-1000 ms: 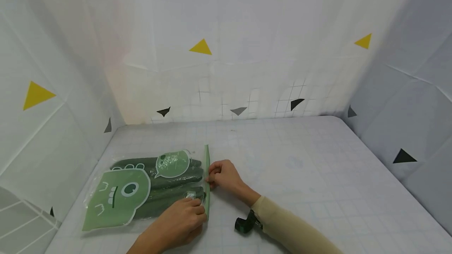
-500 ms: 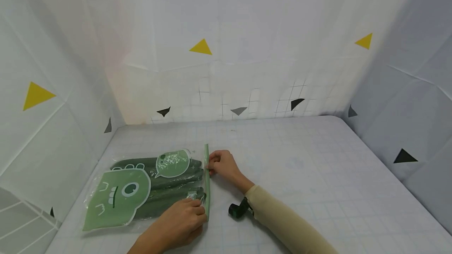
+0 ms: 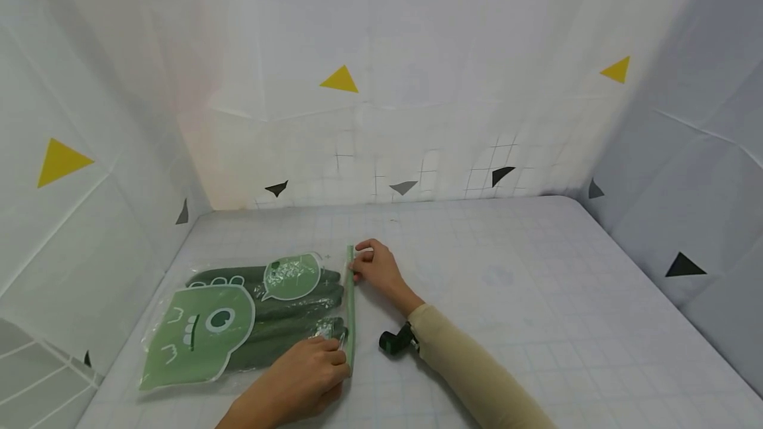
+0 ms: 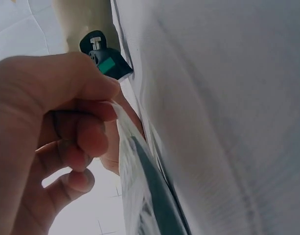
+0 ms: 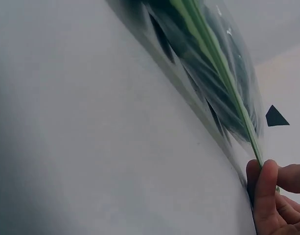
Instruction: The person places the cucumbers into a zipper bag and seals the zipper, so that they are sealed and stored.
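A clear zip bag (image 3: 197,330) printed with a green cartoon monster lies flat on the left of the table, with dark green folded cloth (image 3: 280,336) inside. Its light green zip strip (image 3: 350,313) runs along the right edge. My left hand (image 3: 306,373) pinches the bag's near right corner between thumb and index finger; the left wrist view shows the clear film (image 4: 127,127) in that pinch. Farther up the strip, my right hand (image 3: 381,270) pinches the zip close to its far end, as the right wrist view shows with thumb and fingers (image 5: 265,188) on either side.
The white gridded table (image 3: 507,296) extends to the right of the bag. White sheets (image 3: 417,85) with yellow and dark triangles stand behind and at both sides. A small black camera (image 3: 395,341) is strapped at the right wrist.
My right hand has slid along the zip strip toward its far end, away from me. The left hand keeps its place at the near corner, and the bag has barely moved.
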Available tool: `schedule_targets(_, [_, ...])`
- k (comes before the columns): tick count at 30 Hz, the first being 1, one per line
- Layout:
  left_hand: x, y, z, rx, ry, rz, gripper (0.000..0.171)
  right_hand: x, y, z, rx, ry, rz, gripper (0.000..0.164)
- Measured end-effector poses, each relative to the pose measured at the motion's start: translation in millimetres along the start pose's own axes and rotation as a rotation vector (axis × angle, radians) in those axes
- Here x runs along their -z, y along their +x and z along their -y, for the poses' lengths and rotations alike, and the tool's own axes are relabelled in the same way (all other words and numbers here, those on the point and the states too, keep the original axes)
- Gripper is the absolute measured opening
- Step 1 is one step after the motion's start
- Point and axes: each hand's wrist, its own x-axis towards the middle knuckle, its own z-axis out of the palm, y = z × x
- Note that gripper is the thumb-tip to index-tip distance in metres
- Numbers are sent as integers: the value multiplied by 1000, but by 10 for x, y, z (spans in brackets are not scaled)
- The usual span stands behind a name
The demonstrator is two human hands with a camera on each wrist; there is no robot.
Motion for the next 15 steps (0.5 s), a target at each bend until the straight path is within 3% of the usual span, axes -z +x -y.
schedule_targets(15, [28, 3, -7, -3, 20, 20, 25, -11, 157, -64, -20, 19, -90, 38])
